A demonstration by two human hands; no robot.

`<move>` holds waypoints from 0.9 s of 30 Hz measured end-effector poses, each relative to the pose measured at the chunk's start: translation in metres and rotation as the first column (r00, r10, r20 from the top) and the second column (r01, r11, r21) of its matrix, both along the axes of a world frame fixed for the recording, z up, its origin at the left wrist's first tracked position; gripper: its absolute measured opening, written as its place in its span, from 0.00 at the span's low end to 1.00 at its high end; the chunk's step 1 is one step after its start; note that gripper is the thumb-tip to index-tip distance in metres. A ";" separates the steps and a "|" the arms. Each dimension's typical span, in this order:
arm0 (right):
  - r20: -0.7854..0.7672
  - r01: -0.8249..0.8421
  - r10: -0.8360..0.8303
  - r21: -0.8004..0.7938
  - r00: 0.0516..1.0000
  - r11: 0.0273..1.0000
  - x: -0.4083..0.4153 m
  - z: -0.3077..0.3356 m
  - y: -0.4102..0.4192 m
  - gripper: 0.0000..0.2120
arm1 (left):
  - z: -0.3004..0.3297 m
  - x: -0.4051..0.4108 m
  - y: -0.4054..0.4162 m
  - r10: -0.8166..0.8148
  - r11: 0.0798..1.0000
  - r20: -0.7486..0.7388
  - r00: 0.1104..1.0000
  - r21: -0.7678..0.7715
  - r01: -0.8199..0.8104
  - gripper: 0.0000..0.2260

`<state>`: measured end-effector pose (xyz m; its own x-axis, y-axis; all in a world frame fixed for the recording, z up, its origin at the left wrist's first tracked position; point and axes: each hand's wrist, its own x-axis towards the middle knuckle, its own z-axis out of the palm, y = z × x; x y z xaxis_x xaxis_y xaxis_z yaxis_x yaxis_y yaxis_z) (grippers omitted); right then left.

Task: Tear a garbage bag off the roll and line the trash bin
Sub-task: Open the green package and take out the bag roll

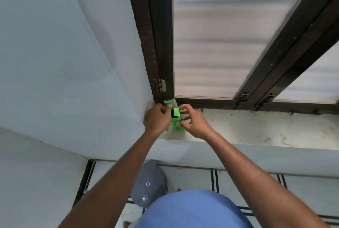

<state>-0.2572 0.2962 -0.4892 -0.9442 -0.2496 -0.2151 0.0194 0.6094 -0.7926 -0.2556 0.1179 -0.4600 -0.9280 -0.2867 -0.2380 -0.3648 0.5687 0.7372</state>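
Both arms reach forward over the window sill. The left hand is fisted around the green garbage bag roll; the right hand pinches its loose end.

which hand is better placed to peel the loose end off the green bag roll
The right hand, probably: its fingertips already pinch the loose green flap of the roll over the windowsill, while the left hand is closed around the roll's other side, steadying it.
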 end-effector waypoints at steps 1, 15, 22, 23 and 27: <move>0.000 0.003 -0.003 -0.005 1.000 1.000 0.001 0.000 0.000 0.27 | -0.002 0.001 0.003 -0.023 0.999 -0.021 1.000 0.022 0.023 0.16; -0.127 0.139 -0.141 -0.029 0.982 0.990 0.018 0.006 0.000 0.29 | -0.014 0.003 0.000 -0.089 0.839 0.150 0.985 0.544 -0.007 0.15; -0.235 0.225 -0.245 -0.108 0.940 0.968 0.016 -0.001 -0.002 0.17 | -0.033 0.018 -0.008 -0.110 0.813 0.088 0.990 0.581 0.039 0.12; -0.241 0.231 -0.254 -0.120 0.937 0.965 0.017 -0.002 -0.003 0.16 | -0.034 0.019 -0.008 -0.101 0.812 0.088 0.991 0.583 0.031 0.11; -0.220 0.227 -0.255 -0.145 0.942 0.963 0.016 -0.008 -0.006 0.08 | -0.034 0.022 -0.008 -0.080 0.819 0.084 0.993 0.573 0.017 0.09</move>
